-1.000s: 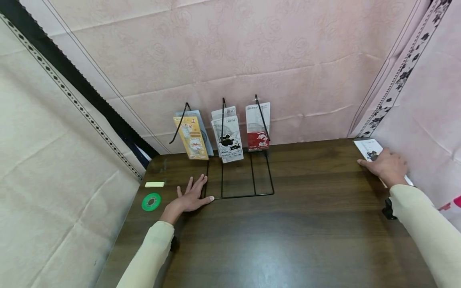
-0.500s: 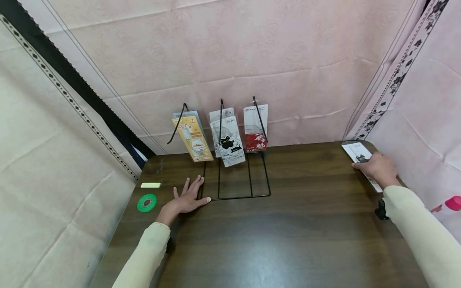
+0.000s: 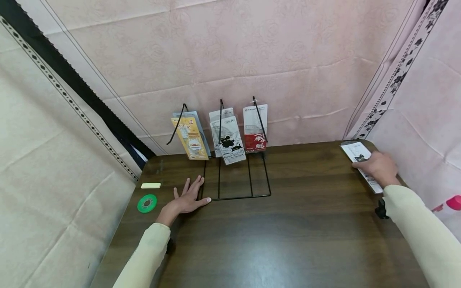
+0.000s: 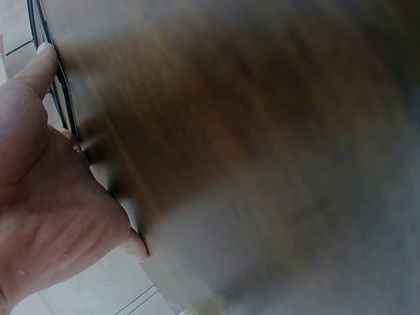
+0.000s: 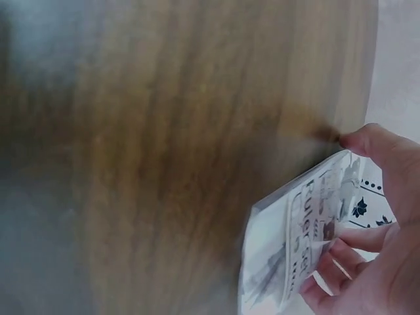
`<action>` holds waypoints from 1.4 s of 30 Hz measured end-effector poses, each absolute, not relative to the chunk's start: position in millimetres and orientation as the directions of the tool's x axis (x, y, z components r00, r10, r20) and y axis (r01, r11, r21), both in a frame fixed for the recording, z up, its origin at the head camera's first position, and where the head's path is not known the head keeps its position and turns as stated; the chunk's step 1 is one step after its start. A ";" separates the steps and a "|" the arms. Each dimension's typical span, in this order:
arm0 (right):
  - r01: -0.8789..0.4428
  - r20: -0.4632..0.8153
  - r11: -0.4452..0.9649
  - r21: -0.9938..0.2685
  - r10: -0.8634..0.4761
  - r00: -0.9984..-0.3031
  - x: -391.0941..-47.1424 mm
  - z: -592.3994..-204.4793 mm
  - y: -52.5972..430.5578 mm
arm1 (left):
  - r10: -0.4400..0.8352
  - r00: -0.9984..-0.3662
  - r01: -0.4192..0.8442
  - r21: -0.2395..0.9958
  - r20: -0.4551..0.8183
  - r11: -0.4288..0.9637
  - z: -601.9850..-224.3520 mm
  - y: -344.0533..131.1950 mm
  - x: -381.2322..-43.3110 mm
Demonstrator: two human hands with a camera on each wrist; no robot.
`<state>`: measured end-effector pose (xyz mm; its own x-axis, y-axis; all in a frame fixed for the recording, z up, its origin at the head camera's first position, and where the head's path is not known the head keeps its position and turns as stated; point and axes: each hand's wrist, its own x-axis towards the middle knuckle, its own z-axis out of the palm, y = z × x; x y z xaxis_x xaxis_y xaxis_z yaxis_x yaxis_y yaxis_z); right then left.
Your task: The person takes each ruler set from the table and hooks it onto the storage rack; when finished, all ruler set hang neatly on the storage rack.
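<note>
In the head view my left hand (image 3: 185, 200) is spread at the front left corner of a black wire display rack (image 3: 242, 197). Its thumb touches the rack's base wire, which the left wrist view also shows. At the table's right edge my right hand (image 3: 379, 169) grips a flat white ruler set packet (image 5: 298, 230) with a black cat print. The thumb lies on one side and the fingers on the other. From the rack's hooks hang a yellow packet (image 3: 191, 140) with a light blue one behind, another white ruler set packet (image 3: 232, 140), and a white-and-red packet (image 3: 255, 130).
A green tape roll (image 3: 147, 203) and a small pale yellow strip (image 3: 151, 185) lie left of the rack on the brown wooden table (image 3: 288, 240). Pink cloth (image 3: 306, 60) hangs behind and at the sides. A bottle's red cap (image 3: 454, 202) shows at the far right.
My right hand has shifted slightly left with the packet in its grip. The yellow packet and the hanging ruler set packet have swung a little. My left hand stays in place at the rack.
</note>
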<state>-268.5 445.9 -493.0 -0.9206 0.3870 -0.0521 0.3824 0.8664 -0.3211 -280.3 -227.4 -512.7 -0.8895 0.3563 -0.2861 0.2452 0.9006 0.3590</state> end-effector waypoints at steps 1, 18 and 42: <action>0.384 -0.049 0.866 -0.322 0.389 -0.920 -268.8 -493.3 445.0 | 0.357 -0.889 0.245 0.360 -0.287 0.900 -513.1 -227.6 -280.5; 0.278 0.195 0.886 -0.372 0.367 -0.909 -280.4 -486.5 429.3 | 0.361 -0.887 0.244 0.371 -0.287 0.896 -513.7 -228.8 -282.4; 0.042 0.633 0.890 -0.455 0.356 -0.688 -272.1 -451.7 366.9 | 0.355 -0.888 0.241 0.360 -0.293 0.901 -512.8 -226.7 -281.3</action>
